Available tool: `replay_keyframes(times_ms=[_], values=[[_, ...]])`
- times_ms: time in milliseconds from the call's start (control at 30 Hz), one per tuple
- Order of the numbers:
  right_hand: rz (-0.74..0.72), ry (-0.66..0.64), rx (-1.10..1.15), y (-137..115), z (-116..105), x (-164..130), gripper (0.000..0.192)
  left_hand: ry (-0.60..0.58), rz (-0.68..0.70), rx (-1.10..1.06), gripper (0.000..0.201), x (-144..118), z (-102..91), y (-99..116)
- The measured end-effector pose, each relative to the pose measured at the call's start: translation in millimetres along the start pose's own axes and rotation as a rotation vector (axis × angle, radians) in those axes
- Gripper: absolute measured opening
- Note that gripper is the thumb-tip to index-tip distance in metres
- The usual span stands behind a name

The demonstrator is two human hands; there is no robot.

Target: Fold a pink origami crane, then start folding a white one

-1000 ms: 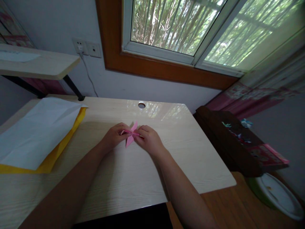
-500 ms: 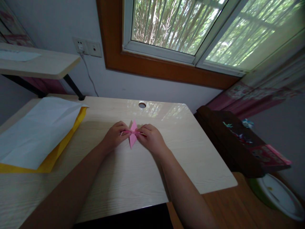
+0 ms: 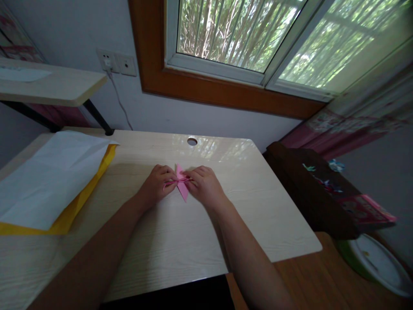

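Note:
A small piece of folded pink paper (image 3: 182, 188) is held between my two hands, low over the desk (image 3: 251, 215). It has a pointed, diamond-like flap across its middle and thin folded strips to either side. My left hand (image 3: 158, 181) pinches the left strip between thumb and fingers. On the opposite side, my right hand (image 3: 204, 183) pinches the right strip, its fingertips close to the middle flap. My fingers cover the outer parts of the strips.
White sheets (image 3: 48, 176) lie over yellow paper (image 3: 87, 193) at the left. A raised shelf (image 3: 64, 86) stands behind them. The desk has a cable hole (image 3: 192, 141) at the back. A dark cabinet (image 3: 303, 193) with small items stands right, near a round white-lidded container (image 3: 380, 262).
The middle flap of the pink paper has tilted: its upper point now leans left and its lower point right. Both hands still grip it in nearly the same place.

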State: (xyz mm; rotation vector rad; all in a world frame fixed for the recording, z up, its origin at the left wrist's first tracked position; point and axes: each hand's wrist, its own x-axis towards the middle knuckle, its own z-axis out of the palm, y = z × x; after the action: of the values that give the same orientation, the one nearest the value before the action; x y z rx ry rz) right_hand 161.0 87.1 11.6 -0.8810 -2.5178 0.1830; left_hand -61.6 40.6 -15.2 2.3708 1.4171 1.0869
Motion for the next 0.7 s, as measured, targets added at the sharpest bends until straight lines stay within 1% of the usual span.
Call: replay_keyframes(times_ms=[167,267,400,600,700], values=[[0.017,-0.081,-0.010,1.2,-3.5,-0.1,0.029,-0.023,-0.033,-0.030,0.009,0.5,0.6,-1.9],[0.020,-0.080,0.004,3.3,-5.8,0.0,0.030,-0.017,-0.080,-0.053,0.006,0.8,-0.2,-2.8],[0.014,-0.087,0.023,3.6,-7.7,0.9,0.024,0.021,-0.126,-0.114,0.004,1.0,-2.1,-3.4],[0.061,-0.075,0.062,0.2,-5.0,1.3,0.022,0.100,-0.252,-0.266,0.014,0.8,-4.4,-2.7],[0.055,-0.047,0.072,-0.9,-2.4,1.1,0.020,0.104,-0.273,-0.321,0.018,1.0,-4.3,-1.7]])
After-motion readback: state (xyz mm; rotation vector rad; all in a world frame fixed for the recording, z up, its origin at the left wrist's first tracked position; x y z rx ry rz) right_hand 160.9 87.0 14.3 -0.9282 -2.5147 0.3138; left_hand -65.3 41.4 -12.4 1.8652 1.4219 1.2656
